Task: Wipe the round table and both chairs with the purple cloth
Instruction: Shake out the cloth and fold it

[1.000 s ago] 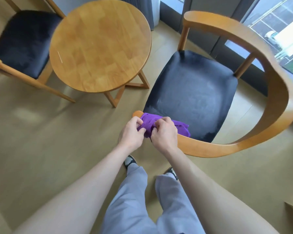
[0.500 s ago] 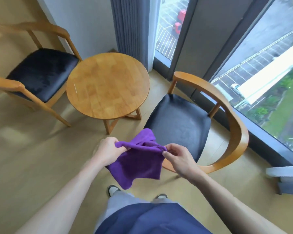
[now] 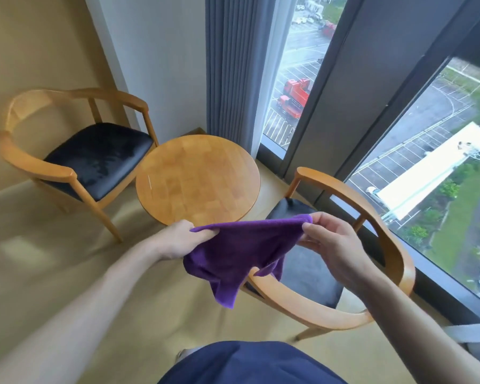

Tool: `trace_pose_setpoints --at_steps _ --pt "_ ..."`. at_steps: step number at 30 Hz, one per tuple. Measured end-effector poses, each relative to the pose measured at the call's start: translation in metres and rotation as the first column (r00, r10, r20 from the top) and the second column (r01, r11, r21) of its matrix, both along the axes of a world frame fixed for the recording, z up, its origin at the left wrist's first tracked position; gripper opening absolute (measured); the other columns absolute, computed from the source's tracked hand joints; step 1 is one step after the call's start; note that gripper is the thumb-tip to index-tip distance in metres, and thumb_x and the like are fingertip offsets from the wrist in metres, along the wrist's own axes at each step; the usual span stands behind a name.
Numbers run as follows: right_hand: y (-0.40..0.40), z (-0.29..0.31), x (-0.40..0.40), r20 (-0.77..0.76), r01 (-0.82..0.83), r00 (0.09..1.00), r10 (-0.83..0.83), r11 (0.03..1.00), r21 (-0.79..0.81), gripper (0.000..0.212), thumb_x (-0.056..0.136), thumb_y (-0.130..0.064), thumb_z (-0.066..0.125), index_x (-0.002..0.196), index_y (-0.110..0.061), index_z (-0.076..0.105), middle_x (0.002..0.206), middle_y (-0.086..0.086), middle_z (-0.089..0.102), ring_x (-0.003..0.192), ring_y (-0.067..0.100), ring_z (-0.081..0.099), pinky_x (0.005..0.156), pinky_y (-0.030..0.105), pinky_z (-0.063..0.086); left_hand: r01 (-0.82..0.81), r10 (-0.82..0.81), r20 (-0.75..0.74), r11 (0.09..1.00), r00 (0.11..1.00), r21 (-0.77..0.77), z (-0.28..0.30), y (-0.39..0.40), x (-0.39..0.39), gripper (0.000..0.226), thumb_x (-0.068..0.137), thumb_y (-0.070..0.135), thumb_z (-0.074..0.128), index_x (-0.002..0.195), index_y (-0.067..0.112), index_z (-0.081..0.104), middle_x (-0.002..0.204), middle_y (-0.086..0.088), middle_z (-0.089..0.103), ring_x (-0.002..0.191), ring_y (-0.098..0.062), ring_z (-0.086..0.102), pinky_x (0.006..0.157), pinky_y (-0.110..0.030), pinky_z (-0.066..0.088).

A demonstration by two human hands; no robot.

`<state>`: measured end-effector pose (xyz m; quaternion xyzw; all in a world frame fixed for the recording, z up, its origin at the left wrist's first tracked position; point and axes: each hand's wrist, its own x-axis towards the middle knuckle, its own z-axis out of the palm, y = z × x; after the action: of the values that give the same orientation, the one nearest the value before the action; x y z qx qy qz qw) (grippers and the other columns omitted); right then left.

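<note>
You hold the purple cloth [image 3: 236,250] in the lower middle of the frame, in the air before the round table [image 3: 198,180]. Your left hand [image 3: 178,239] grips one top corner, your right hand [image 3: 330,242] pinches the other. It looks soft, light and limp; better to bunch it in one palm for wiping.

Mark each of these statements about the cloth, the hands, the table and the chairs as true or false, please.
1. Both hands hold the purple cloth. True: the left hand and the right hand each pinch an upper corner.
2. The cloth lies flat on the round table. False: it hangs in the air between the hands.
3. The chair by the wall has a dark seat. True.
4. The chair by the window lies tipped over. False: it stands upright.
5. A cup stands on the table. False: no cup shows there.
</note>
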<state>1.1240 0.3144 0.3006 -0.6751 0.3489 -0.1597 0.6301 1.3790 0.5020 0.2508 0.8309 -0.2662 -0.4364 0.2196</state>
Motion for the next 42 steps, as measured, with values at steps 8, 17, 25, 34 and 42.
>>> trace_pose_setpoints --at_steps 8,17,25,34,42 --pt "-0.040 0.048 0.021 -0.110 0.028 0.992 -0.066 0.949 -0.315 0.035 0.081 -0.007 0.079 0.104 -0.018 0.056 0.099 0.011 0.073 0.095 0.030 0.072 0.088 0.051 0.059 0.006 0.017 0.092 0.971 0.996 -0.240 0.103 -0.010 0.044 0.039 0.087 0.050 0.076 0.102 0.018 0.058 0.101 -0.005 0.068 0.089 -0.019 0.067 0.069 -0.031 0.052" --pt "-0.062 0.066 0.049 0.020 0.063 0.998 -0.060 0.893 -0.445 0.034 0.075 -0.029 0.075 0.098 -0.033 0.050 0.086 -0.006 0.067 0.072 0.004 0.065 0.060 0.023 0.053 0.078 0.077 0.326 0.896 0.942 -0.437 0.167 -0.040 0.060 0.038 0.086 -0.005 0.067 0.102 0.028 0.076 0.094 0.007 0.074 0.089 -0.010 0.071 0.073 -0.017 0.054" --pt "-0.106 0.095 0.075 0.099 0.193 0.980 -0.174 0.689 -0.699 0.021 0.084 -0.024 0.075 0.085 -0.027 0.054 0.077 -0.009 0.064 0.071 0.007 0.060 0.066 0.032 0.050 0.135 0.167 0.726 0.931 0.667 -0.338 0.189 -0.066 0.094 0.021 0.094 0.016 0.069 0.113 0.023 0.074 0.111 0.005 0.072 0.108 -0.021 0.063 0.087 -0.027 0.042" --pt "-0.160 0.171 0.096 0.233 0.253 0.967 -0.100 0.453 -0.855 0.030 0.095 -0.013 0.065 0.121 -0.028 0.061 0.090 -0.007 0.053 0.078 0.012 0.049 0.082 0.033 0.044 0.317 0.108 0.780 0.873 0.616 -0.371 0.261 -0.103 0.108 0.009 0.096 0.022 0.071 0.089 0.028 0.073 0.094 0.004 0.054 0.082 -0.011 0.056 0.069 -0.023 0.040" --pt "-0.189 0.229 0.091 0.262 0.272 0.962 -0.081 0.378 -0.885 0.012 0.100 -0.026 0.062 0.089 -0.024 0.068 0.100 -0.008 0.056 0.087 0.005 0.053 0.077 0.010 0.036 0.130 0.447 0.463 0.598 0.765 -0.791 0.304 -0.131 0.111 0.016 0.096 0.023 0.073 0.083 0.033 0.072 0.081 0.010 0.074 0.072 -0.003 0.066 0.070 -0.022 0.050"
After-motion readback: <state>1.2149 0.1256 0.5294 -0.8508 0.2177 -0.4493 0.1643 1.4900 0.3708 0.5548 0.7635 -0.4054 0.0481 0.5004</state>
